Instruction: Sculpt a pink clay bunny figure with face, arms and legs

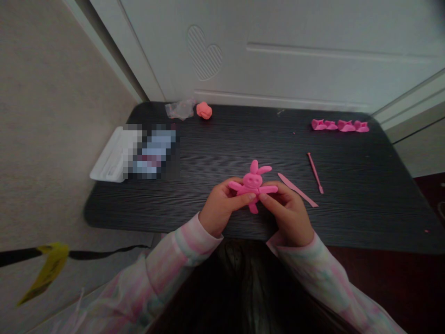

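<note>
A pink clay rabbit figure (252, 181) with two long ears and outstretched arms is held up over the front part of the table. My left hand (222, 204) grips its body from the left, thumb across the lower front. From the right, my right hand (290, 211) pinches the same figure, its thumb on the belly near the other thumb. Fingers behind the figure are mostly hidden. Beside my right hand lie a pink plastic clay knife (298, 190) and a thin pink modelling tool (315, 173).
On the dark table (243, 134), a coral clay lump (204, 111) sits beside a clear plastic wrapper (181, 109) at the back. Pink wavy pieces (340, 125) stand at back right. A white package (113, 155) lies left, next to a blurred item (155, 151). A white door (278, 69) stands behind.
</note>
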Tool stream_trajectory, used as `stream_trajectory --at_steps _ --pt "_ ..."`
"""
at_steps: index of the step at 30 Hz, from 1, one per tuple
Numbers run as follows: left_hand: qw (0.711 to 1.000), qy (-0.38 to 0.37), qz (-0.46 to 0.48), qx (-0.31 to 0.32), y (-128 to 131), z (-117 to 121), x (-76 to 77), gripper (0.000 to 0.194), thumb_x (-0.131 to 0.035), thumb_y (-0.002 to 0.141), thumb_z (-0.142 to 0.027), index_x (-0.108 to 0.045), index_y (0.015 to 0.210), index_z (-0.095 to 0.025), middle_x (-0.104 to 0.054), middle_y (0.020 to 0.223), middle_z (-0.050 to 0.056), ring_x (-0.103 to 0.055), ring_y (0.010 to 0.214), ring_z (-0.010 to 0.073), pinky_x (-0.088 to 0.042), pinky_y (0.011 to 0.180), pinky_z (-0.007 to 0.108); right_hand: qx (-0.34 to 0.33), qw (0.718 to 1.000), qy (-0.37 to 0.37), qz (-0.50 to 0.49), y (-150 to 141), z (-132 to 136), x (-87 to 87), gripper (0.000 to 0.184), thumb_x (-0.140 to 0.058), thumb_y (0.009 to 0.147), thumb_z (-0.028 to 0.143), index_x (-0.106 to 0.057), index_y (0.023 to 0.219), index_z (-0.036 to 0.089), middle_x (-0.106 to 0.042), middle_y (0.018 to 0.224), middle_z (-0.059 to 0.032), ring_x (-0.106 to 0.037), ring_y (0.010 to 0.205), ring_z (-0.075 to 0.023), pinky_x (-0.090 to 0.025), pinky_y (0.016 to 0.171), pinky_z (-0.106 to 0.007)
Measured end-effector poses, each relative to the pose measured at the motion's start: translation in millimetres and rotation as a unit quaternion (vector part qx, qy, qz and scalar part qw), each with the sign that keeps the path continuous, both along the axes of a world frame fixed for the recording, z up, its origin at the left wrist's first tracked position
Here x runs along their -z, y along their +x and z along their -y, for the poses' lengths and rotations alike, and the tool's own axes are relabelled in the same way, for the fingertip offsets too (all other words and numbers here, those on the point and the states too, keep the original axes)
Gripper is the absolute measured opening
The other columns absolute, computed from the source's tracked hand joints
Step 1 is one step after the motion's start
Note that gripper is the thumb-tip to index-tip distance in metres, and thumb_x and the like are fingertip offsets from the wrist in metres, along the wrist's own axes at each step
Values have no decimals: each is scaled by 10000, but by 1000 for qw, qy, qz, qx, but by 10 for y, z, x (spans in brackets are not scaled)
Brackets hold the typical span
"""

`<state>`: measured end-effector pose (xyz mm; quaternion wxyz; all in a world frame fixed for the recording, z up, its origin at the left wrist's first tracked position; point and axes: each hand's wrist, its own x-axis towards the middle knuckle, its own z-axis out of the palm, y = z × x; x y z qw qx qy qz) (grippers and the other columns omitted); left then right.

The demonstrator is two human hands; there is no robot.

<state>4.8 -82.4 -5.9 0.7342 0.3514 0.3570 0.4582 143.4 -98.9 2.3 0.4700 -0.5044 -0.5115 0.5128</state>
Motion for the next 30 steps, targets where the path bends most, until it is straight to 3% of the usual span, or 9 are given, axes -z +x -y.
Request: stream_trajectory --at_steps 8,14,20,26,30 --pt "1000 -16 -16 -3 11 -1 -23 157 -680 608 -171 -605 743 -144 -604 795 11 -526 784 132 -395 769 291 4 1000 3 1 26 -8 18 87 -577 727 280 -611 753 204 -616 713 7 -557 677 -142 -449 641 -289" --pt "999 -17 -50 -2 3 3 -18 169 -675 613 -204 -606 757 -148 -601 739 -6 -482 618 81 -371 584 218 30 999 13 -7 29 -7 36 47 -595 722 243 -621 750 215 -616 719 22 -546 680 -115 -428 650 -256" --pt "999 -32 -29 -16 -8 1 -19 212 -641 646 -208 -588 842 -147 -604 739 6 -487 603 92 -388 567 236 119 988 21 -95 41 -43 63 68 -541 756 265 -588 736 220 -543 626 38 -482 572 -95 -399 576 -257" --pt "998 -47 -16 -33 -1 -2 -32 209 -671 614 -181 -608 811 -148 -600 711 -7 -488 624 80 -391 607 216 40 999 15 3 19 -17 35 55 -592 719 252 -619 755 218 -616 730 16 -558 702 -124 -444 668 -277" --pt "998 -47 -10 -27 3 -4 -34 235 -660 619 -166 -615 850 -155 -612 752 5 -515 700 102 -405 667 238 31 999 13 31 11 -13 -10 46 -589 720 244 -619 749 226 -630 725 22 -573 692 -127 -459 652 -280"
